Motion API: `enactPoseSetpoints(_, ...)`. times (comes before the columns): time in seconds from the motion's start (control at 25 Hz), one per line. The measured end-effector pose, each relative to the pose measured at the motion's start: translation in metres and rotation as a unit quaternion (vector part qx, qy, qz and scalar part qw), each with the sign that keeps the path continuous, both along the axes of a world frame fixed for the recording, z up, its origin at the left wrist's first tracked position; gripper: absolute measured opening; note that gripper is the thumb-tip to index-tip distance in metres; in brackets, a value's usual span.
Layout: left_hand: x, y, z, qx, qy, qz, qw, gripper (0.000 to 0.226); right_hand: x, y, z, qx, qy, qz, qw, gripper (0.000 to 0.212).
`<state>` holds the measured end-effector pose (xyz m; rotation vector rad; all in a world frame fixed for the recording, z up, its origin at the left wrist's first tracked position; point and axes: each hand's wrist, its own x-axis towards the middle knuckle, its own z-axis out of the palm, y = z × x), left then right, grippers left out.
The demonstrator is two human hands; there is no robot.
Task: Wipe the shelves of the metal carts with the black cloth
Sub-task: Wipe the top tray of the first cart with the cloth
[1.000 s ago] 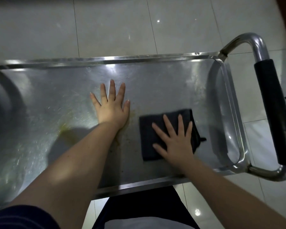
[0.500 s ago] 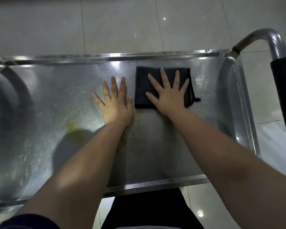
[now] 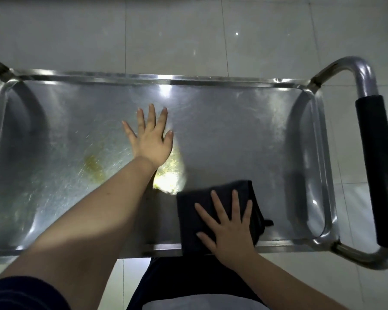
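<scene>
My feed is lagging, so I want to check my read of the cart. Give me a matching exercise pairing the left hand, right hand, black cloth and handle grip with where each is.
1. left hand
2. right hand
3. black cloth
4. handle grip

A. beyond the right end of the shelf
B. spread flat on bare metal, mid-shelf
C. fingers straight, pressing the black cloth
D. at the near edge, right of centre

Pairs: 1-B, 2-C, 3-D, 4-A
</scene>
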<state>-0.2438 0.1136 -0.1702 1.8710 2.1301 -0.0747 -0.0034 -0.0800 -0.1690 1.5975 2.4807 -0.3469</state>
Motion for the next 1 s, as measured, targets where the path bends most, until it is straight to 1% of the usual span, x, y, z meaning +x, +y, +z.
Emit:
enactPoseSetpoints(0.08,-0.020,-0.005,0.004,0.019,-0.017,0.008,1.000,0.058,0.001,-0.004,0.002,-0.008,-0.014,0.007,1.000,0.069)
enactPoseSetpoints(0.2,-0.058,-0.028,0.004,0.021,0.020,0.039,0.999,0.055,-0.002,0.013,0.005,-0.013,-0.012,0.019,1.000,0.075)
enactPoseSetpoints(0.32,-0.069,-0.040,0.000,0.007,0.028,0.058,0.998,0.055,-0.009,0.041,0.007,-0.004,0.004,0.041,0.999,0.079)
enactPoseSetpoints(0.44,-0.068,-0.037,-0.005,0.023,0.029,0.063,0.997,0.055,-0.033,0.117,0.000,0.028,0.014,0.027,0.999,0.077)
enactPoseSetpoints(0.6,-0.073,-0.037,-0.012,0.038,0.034,0.066,0.996,0.055,-0.085,0.258,-0.011,0.028,-0.001,-0.064,0.998,0.074)
enactPoseSetpoints(0.68,-0.074,-0.036,-0.014,0.043,0.032,0.065,0.996,0.054,-0.103,0.294,-0.012,0.025,-0.009,-0.102,0.994,0.074)
enactPoseSetpoints(0.76,-0.075,-0.036,-0.016,0.045,0.032,0.065,0.996,0.053,-0.107,0.290,-0.012,0.028,-0.014,-0.096,0.995,0.073)
enactPoseSetpoints(0.8,-0.076,-0.036,-0.016,0.045,0.033,0.065,0.996,0.053,-0.105,0.274,-0.011,0.029,-0.011,-0.075,0.997,0.073)
enactPoseSetpoints(0.88,-0.075,-0.035,-0.015,0.043,0.033,0.065,0.996,0.054,-0.096,0.217,-0.008,0.030,0.001,-0.029,0.999,0.073)
enactPoseSetpoints(1.0,-0.075,-0.035,-0.014,0.039,0.029,0.066,0.997,0.055,-0.082,0.095,-0.007,0.022,0.036,0.005,0.999,0.077)
